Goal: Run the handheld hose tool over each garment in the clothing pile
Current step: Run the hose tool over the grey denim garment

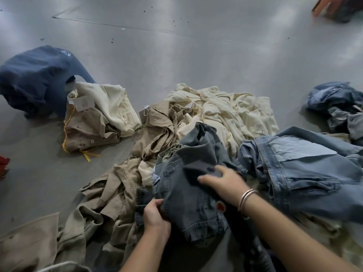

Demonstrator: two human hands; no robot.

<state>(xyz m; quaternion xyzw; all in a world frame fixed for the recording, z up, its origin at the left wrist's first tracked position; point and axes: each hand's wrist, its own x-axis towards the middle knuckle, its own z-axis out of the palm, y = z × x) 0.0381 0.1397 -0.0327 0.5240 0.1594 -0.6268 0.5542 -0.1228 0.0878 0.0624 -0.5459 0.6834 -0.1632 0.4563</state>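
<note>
Grey concrete floor [176, 55] fills the upper half of the frame. Clothing pile [196, 134] sprawls across centre and lower frame: cream, tan, grey and blue pieces tangled, exact count can't be told. Big light-blue denim garment [306, 169] lies at right, long axis running left-right, right end cut off by the frame edge. Navy garment [35, 79] sits apart at upper left. Folded tan-and-cream bundle [94, 118] w/ yellow cord and 1 paper tag lies just beside it. Blue-grey heap [337, 107] at right edge, partly cut off. Grey denim garment [188, 185] at centre bottom, bunched, long axis roughly top-bottom. Left hand [155, 214] grips its lower-left edge, fingers curled round the cloth. Right hand [222, 179], 2 bangles [246, 199] on the wrist, pinches a fold near the garment's middle; blurred. A dark ribbed hose [257, 250] runs under the right forearm at bottom; the hose tool's head is hidden, direction unclear. Small red patch [221, 207] near the wrist, hard to make out.
</note>
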